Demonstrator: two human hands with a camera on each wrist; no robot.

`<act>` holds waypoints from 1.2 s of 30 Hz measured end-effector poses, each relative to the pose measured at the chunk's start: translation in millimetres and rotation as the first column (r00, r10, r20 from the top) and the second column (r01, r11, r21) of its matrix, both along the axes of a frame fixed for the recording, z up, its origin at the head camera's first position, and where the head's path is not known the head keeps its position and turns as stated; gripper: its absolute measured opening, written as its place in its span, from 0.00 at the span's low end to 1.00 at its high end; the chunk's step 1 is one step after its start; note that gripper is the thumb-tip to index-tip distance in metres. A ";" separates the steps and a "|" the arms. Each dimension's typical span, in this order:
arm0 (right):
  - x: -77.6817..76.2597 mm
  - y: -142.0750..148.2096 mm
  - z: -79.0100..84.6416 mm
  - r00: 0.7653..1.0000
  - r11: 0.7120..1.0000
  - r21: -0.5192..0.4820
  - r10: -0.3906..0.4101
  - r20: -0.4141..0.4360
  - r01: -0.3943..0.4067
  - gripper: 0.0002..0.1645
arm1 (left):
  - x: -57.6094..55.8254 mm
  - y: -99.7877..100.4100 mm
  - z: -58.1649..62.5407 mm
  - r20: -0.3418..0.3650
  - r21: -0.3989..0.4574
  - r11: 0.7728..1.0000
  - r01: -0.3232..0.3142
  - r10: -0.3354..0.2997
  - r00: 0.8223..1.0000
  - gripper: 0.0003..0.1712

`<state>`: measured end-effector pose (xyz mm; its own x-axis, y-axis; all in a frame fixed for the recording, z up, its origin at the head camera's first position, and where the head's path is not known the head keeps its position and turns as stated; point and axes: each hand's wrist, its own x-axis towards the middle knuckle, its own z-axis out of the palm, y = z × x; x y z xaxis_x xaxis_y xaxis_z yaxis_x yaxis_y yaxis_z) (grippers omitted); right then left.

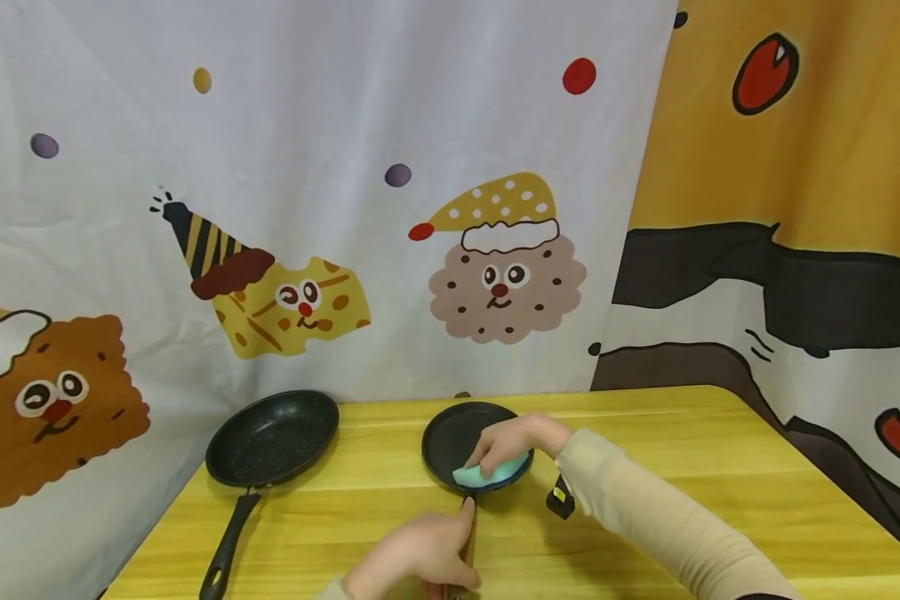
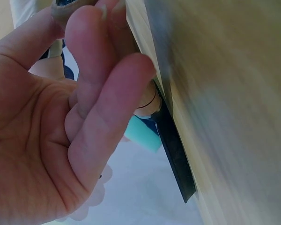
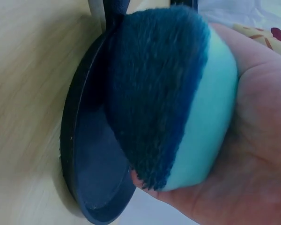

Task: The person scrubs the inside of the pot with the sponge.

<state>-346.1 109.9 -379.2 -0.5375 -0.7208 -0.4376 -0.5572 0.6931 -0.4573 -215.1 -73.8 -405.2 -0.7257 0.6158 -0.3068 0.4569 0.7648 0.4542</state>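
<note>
A small black frying pan point(image 1: 444, 442) lies near the back middle of the wooden table, its handle pointing toward me. My left hand point(image 1: 429, 546) grips that handle, whose wood-coloured part point(image 2: 147, 101) shows past the fingers in the left wrist view. Over the right side of the pan, my right hand point(image 1: 512, 440) holds a teal sponge point(image 1: 487, 476) against the pan's inside. In the right wrist view the sponge's dark scouring pad point(image 3: 154, 93) faces the pan point(image 3: 100, 159), and the palm wraps its light side. The sponge hides part of the pan's rim and floor.
A larger black frying pan point(image 1: 273, 437) sits at the table's left, handle toward the front. A black object with a yellow label point(image 1: 560, 498) lies right of the small pan, partly behind my right sleeve point(image 1: 660, 508). A printed curtain point(image 1: 390, 333) hangs behind the table point(image 1: 720, 467).
</note>
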 end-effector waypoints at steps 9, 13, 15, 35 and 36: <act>1.7 -13.6 -6.2 0.987 1.000 0.004 0.003 -0.162 -0.003 0.24 | 6.1 0.8 2.3 -0.037 0.010 1.000 -0.026 0.026 0.999 0.52; 2.9 -18.3 -10.9 0.976 1.000 -0.008 0.005 -0.219 -0.007 0.23 | 9.8 2.3 7.1 -0.057 -0.007 1.000 -0.025 0.025 0.998 0.51; 2.7 -21.1 -13.5 0.968 1.000 -0.012 0.007 -0.251 -0.010 0.23 | 9.3 2.5 7.2 -0.054 -0.012 1.000 -0.022 0.021 0.998 0.51; -16.6 -53.6 -33.9 0.879 0.996 -0.003 -0.078 -0.470 0.086 0.26 | 8.9 2.6 7.0 -0.082 -0.046 0.998 -0.046 0.042 0.996 0.52; -18.1 -54.8 -34.5 0.876 0.996 -0.002 -0.081 -0.475 0.091 0.26 | 8.6 2.7 6.8 -0.087 -0.049 0.998 -0.047 0.042 0.995 0.53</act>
